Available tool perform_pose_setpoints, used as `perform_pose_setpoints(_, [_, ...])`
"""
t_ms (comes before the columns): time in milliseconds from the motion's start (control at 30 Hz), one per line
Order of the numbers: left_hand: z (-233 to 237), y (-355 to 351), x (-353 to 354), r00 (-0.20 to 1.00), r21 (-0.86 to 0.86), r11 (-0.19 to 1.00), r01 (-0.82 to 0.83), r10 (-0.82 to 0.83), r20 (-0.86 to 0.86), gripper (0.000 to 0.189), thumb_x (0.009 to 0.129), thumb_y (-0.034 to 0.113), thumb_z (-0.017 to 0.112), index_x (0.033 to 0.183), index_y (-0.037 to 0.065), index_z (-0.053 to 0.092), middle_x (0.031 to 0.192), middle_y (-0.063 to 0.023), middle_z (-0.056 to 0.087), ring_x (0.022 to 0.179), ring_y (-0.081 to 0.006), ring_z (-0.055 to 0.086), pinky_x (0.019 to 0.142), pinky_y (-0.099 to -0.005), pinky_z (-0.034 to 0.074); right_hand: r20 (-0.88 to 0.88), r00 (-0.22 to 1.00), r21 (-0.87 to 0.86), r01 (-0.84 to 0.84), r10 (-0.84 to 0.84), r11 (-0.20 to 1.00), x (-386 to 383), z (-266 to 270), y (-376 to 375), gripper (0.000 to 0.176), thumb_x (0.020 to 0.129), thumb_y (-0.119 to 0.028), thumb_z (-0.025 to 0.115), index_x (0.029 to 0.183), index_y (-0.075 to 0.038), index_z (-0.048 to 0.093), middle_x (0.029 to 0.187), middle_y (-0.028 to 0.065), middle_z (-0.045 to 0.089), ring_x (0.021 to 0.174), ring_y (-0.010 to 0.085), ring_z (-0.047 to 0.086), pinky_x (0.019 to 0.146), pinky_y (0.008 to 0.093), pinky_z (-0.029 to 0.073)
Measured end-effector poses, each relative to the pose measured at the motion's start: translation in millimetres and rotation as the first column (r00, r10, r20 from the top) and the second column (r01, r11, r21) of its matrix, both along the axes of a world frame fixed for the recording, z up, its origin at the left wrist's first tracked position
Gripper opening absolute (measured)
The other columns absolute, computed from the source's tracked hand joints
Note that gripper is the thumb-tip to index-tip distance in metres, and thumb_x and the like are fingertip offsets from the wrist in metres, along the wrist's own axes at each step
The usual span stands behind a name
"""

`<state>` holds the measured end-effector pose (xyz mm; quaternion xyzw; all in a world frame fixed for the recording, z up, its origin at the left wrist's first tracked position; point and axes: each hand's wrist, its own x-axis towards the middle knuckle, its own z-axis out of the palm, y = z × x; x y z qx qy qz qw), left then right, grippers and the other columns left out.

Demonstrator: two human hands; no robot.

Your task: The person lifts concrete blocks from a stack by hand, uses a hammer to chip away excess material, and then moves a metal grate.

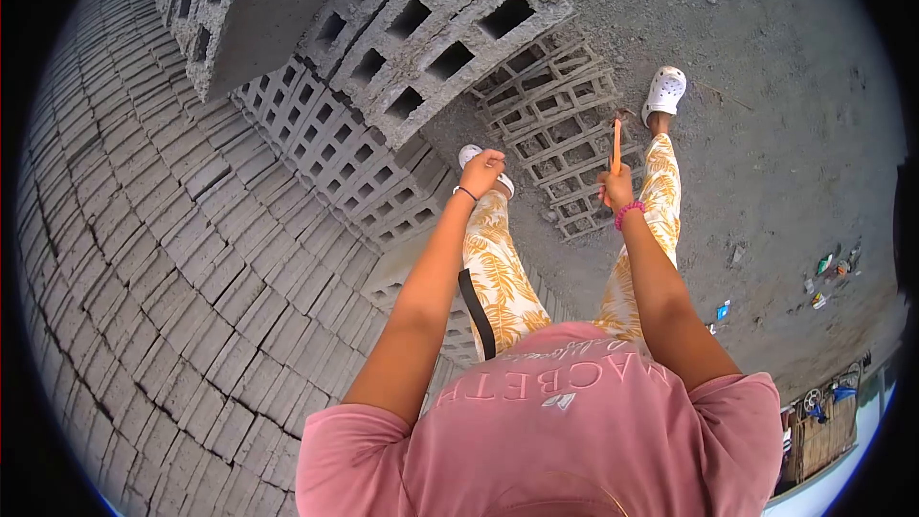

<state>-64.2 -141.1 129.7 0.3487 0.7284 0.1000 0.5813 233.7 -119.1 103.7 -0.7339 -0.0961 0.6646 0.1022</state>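
Observation:
My right hand [617, 189], with a pink beaded band at the wrist, is closed around a tool with a long orange handle [616, 148]. The tool's far end is dark and too small to make out against the ground. A thin dark band circles the wrist of my left hand [481, 172]. Its fingers are curled into a loose fist, with nothing showing in them. Hollow concrete blocks [560, 139] lie in rows on the ground between my feet. Bigger stacked blocks [450, 14] with square holes rise ahead of my left hand.
A wide expanse of stacked grey blocks [220, 258] fills the left side. White clogs [665, 91] are on my feet. Gritty ground [766, 134] stretches to the right, with scattered litter [825, 263]. A wooden structure [823, 436] stands at the lower right.

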Motion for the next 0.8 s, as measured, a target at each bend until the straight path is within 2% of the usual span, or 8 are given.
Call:
perform_pose_setpoints(33, [-1,10,3,1.0,0.065,0.998,-0.002,0.003,-0.016,0.024,0.07,0.016,0.057,0.091,0.004,0.059,0.081,-0.0082,0.061,0.075,-0.0169,0.058,0.07,-0.0269,0.044,0.022,0.999,0.021,-0.05,0.05,0.999,0,8,11,0.047,0.067,0.003,0.048,0.111,-0.002,0.031,0.063,0.0091,0.048,0.038,0.0138,0.044,0.031,0.0267,0.038])
perform_pose_setpoints(133, [-10,38,14,0.99,-0.018,0.99,-0.139,0.139,0.037,0.025,0.07,0.016,0.058,0.091,0.002,0.058,0.08,-0.0088,0.061,0.075,-0.0159,0.058,0.069,-0.0272,0.044,-0.041,0.996,0.106,-0.075,0.08,0.992,-4,4,48,0.049,0.068,0.001,0.049,0.113,-0.003,0.03,0.063,0.0088,0.049,0.039,0.0138,0.045,0.031,0.0273,0.037])
perform_pose_setpoints(300, [-89,34,27,0.979,-0.076,0.976,-0.203,0.204,0.009,0.027,0.073,0.018,0.055,0.095,0.001,0.056,0.087,-0.0096,0.061,0.082,-0.0183,0.058,0.073,-0.0265,0.044,-0.012,0.976,0.301,-0.202,0.216,0.932,-30,-61,142,0.05,0.071,-0.005,0.051,0.116,-0.006,0.03,0.063,0.0068,0.048,0.041,0.0136,0.046,0.035,0.0274,0.04])
perform_pose_setpoints(400, [-104,26,44,0.955,-0.115,0.953,-0.28,0.289,0.067,0.027,0.075,0.013,0.053,0.098,0.001,0.055,0.079,-0.0036,0.057,0.068,-0.0099,0.05,0.062,-0.0224,0.041,0.044,0.941,0.353,-0.328,0.335,0.876,-53,-91,200,0.051,0.072,-0.005,0.049,0.119,-0.007,0.029,0.065,0.0058,0.049,0.041,0.0125,0.045,0.036,0.0261,0.038])
perform_pose_setpoints(533, [-106,5,62,0.918,-0.163,0.92,-0.356,0.377,0.122,0.026,0.076,0.013,0.052,0.099,0.0,0.053,0.078,-0.0025,0.056,0.067,-0.0102,0.05,0.061,-0.0222,0.041,0.035,0.889,0.337,-0.441,0.457,0.832,-68,-120,241,0.048,0.073,-0.007,0.051,0.116,-0.005,0.029,0.065,0.0065,0.049,0.041,0.0134,0.045,0.036,0.0266,0.038])
perform_pose_setpoints(633, [-108,-19,70,0.929,-0.248,0.914,-0.322,0.356,0.105,0.028,0.077,0.015,0.053,0.101,0.001,0.052,0.079,-0.0024,0.056,0.067,-0.0102,0.05,0.059,-0.0229,0.042,-0.116,0.828,0.17,-0.527,0.548,0.832,-68,-132,241,0.046,0.074,-0.006,0.051,0.114,-0.004,0.029,0.063,0.0066,0.049,0.041,0.0138,0.045,0.036,0.0267,0.039])
perform_pose_setpoints(733, [-116,-36,76,0.949,-0.282,0.925,-0.256,0.296,0.112,0.03,0.078,0.018,0.054,0.103,0.003,0.051,0.08,-0.0021,0.056,0.067,-0.0106,0.051,0.055,-0.0229,0.041,-0.089,0.931,0.166,-0.336,0.353,0.927,-60,-110,206,0.037,0.071,-0.006,0.051,0.102,-0.005,0.032,0.056,0.0079,0.05,0.04,0.0167,0.049,0.034,0.0307,0.039])
perform_pose_setpoints(800, [-91,-25,83,0.927,-0.368,0.885,-0.284,0.352,0.129,0.03,0.078,0.02,0.053,0.104,0.005,0.051,0.081,-0.0018,0.055,0.067,-0.0108,0.052,0.054,-0.0226,0.041,-0.01,0.906,0.113,-0.42,0.424,0.9,-48,-87,179,0.036,0.071,-0.006,0.05,0.102,-0.006,0.031,0.056,0.0086,0.049,0.04,0.0167,0.049,0.034,0.0308,0.038])
